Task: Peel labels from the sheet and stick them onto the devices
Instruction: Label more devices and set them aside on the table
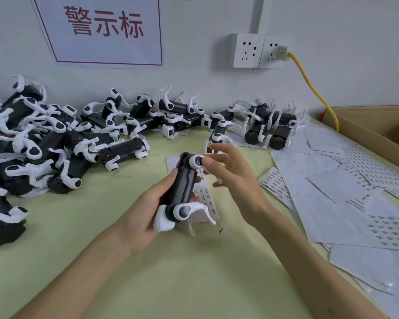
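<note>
The left hand (143,215) gripped the device (182,185) steady so the right hand (237,183), fingers spread, could press its hub (195,161).

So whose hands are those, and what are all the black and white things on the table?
There is no machine here. The picture comes from a camera worn on a person's head, looking down, so those are that person's own hands. The left hand grips one black and white device. The right hand has loose, spread fingers, and its thumb touches the device's round white end. Many more devices lie piled on the green table. Under the hands lies a label sheet, and other sheets are spread at the right, beside a cardboard box.
</note>
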